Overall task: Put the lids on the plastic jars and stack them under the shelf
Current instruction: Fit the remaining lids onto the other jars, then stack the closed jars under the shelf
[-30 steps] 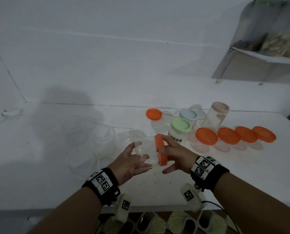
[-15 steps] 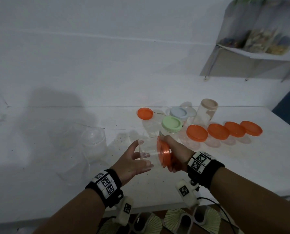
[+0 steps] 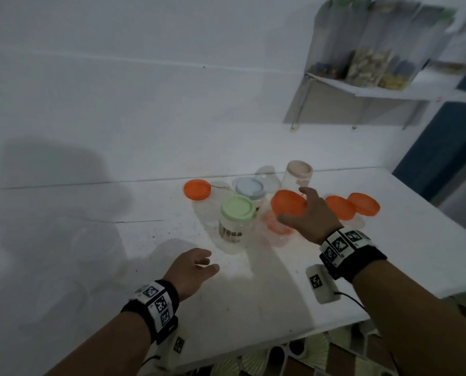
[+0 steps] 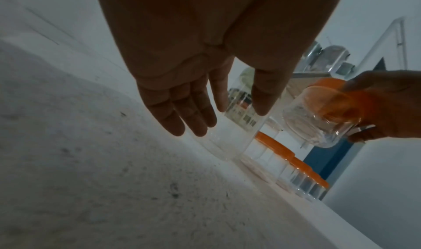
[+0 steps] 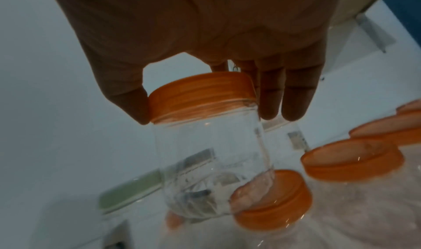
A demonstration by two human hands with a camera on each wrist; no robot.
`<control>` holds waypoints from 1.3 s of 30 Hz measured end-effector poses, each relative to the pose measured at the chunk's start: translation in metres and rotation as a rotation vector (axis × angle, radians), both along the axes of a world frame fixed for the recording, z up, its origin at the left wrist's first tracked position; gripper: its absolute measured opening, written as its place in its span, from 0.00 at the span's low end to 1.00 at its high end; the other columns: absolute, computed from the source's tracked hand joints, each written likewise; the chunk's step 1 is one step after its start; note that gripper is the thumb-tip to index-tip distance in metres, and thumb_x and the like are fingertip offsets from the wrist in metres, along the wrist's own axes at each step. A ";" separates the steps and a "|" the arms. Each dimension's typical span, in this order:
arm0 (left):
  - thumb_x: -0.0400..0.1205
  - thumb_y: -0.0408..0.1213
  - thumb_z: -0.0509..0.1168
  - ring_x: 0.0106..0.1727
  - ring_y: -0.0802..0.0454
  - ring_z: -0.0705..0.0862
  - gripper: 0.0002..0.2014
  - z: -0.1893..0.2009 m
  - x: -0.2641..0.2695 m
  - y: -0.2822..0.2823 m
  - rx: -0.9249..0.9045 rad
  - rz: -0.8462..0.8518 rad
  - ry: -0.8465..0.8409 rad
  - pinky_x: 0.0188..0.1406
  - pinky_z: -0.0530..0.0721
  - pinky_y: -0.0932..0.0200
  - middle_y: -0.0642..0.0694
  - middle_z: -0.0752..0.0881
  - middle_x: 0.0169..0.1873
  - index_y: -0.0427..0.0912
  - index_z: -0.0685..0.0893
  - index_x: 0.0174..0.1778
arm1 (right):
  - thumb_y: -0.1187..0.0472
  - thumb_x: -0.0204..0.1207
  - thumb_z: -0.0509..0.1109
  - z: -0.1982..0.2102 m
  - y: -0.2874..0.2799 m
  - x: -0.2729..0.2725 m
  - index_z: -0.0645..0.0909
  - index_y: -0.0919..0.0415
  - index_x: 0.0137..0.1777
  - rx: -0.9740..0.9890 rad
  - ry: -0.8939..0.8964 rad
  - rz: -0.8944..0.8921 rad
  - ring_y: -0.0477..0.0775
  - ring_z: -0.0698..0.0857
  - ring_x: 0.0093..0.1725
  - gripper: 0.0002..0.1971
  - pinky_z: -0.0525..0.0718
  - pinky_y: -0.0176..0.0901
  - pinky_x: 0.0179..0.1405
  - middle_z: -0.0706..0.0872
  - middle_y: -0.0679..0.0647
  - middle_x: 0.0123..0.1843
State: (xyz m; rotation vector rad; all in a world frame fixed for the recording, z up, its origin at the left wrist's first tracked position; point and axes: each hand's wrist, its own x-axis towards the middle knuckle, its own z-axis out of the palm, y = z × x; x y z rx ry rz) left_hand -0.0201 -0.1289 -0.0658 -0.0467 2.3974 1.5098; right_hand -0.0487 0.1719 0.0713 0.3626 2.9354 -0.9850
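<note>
My right hand (image 3: pixel 294 207) grips the orange lid (image 5: pixel 200 94) of a clear plastic jar (image 5: pixel 212 163) from above and holds it tilted, off the table. The lid sits on the jar's mouth. This jar (image 3: pixel 280 223) hangs just over a row of orange-lidded jars (image 3: pixel 340 207) on the white table (image 3: pixel 253 294). My left hand (image 3: pixel 199 264) hovers open above the table, fingers straight (image 4: pixel 193 125), holding nothing. The shelf (image 3: pixel 389 88) is mounted on the wall at the upper right.
A green-lidded jar (image 3: pixel 237 210), a blue-lidded jar (image 3: pixel 249 187) and a tall beige-lidded jar (image 3: pixel 298 172) stand left of and behind the held jar. A loose orange lid (image 3: pixel 197 189) lies near the wall. Faint clear open jars (image 3: pixel 96 248) stand at the left.
My left hand has let go of the jar and drawn back. My right hand has carried the lidded jar forward and to the right, over the orange-lidded row.
</note>
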 end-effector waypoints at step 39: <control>0.66 0.81 0.67 0.88 0.40 0.58 0.67 0.042 -0.022 -0.181 -0.816 0.373 -0.102 0.85 0.59 0.37 0.42 0.56 0.89 0.45 0.45 0.91 | 0.51 0.88 0.66 -0.112 -0.306 -0.211 0.52 0.70 0.90 0.989 -0.250 0.728 0.86 0.54 0.86 0.40 0.62 0.83 0.80 0.51 0.77 0.89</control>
